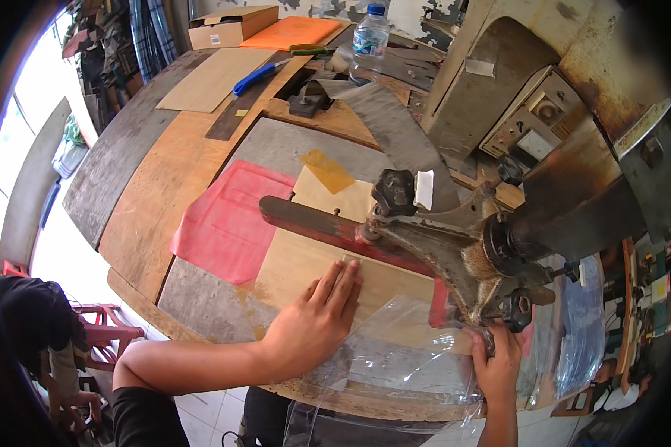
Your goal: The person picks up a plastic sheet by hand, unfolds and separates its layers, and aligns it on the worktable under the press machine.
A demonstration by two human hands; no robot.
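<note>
My left hand [313, 320] lies with fingers stretched out on a tan sheet [291, 264] on the metal bed of a press. A long metal bar [313, 223] with a reddish lower edge sits across that sheet, just beyond my fingertips. My right hand [499, 365] is closed at the front of the press head [455, 253], below a black knob [516, 309]; what its fingers grip is partly hidden. Between my hands a clear plastic sheet [410, 350] spreads over the table's near edge and reaches my right hand. Red sheet material [235, 216] lies to the left.
Toward the back are a blue-handled cutter [257, 78], a brown board [209, 78], a cardboard box [227, 28], an orange folder [291, 33] and a water bottle [370, 37]. The press column [574, 201] rises at right. More clear plastic [581, 335] lies right. Another person [41, 328] is at far left.
</note>
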